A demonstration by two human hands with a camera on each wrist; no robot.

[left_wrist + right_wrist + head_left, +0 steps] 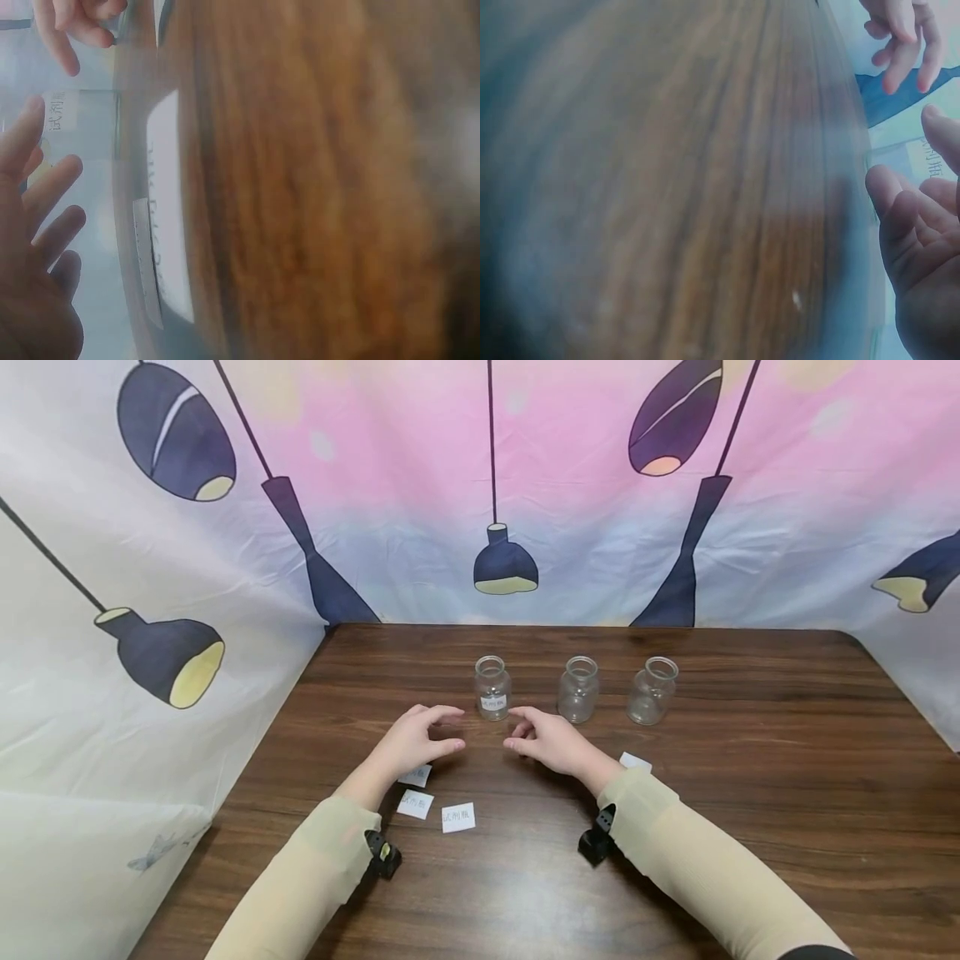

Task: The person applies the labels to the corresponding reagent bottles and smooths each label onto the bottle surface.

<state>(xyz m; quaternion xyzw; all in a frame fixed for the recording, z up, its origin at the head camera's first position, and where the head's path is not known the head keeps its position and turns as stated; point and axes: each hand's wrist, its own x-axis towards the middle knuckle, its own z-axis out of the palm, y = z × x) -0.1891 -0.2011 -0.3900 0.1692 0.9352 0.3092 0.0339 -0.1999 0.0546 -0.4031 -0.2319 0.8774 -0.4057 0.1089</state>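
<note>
A clear glass jar (492, 681) with a white handwritten label (493, 702) on its front stands upright on the table. My left hand (420, 739) hovers to the left and in front of it, fingers parted and holding nothing. On the other side my right hand (551, 742) has its fingers loosely bent, with nothing between them. The left wrist view shows the label (61, 111) beyond the left fingertips. In the right wrist view the label (931, 159) shows beside the right hand (922, 240). Both hands are apart from the jar.
Two more glass jars without labels, a middle one (578, 690) and a right one (652, 692), stand in the same row. Several white paper labels (458, 817) lie near the left forearm. Another paper (636, 762) lies by the right wrist. A printed cloth (420, 560) hangs behind the wooden table (787, 777).
</note>
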